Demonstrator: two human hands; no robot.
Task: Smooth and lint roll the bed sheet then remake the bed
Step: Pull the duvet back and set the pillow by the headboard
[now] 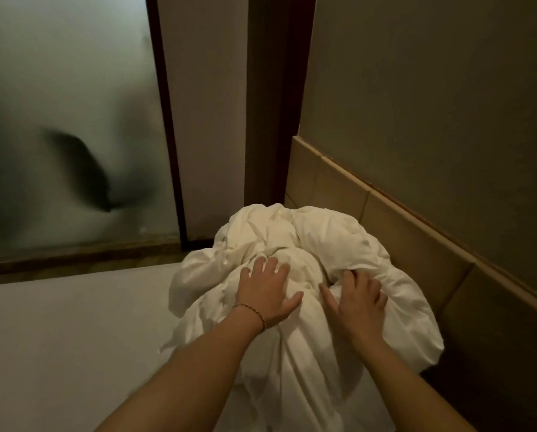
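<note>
Bunched white duvet (295,275) heaped at the bed's corner, against the tan tiled wall ledge (385,219). Left hand (265,288) presses flat on the heap, fingers spread; right hand (356,302) curls into a fold, gripping it. Pale smooth bed sheet (58,338) lies bare left of the heap. Risk: dragging the heap could rumple the sheet again.

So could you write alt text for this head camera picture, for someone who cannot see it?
Two bare hands, left hand and right hand, rest on a bunched white duvet heaped at the corner of a bed with a smooth white sheet, beside a tan padded headboard and a frosted glass panel.
</note>
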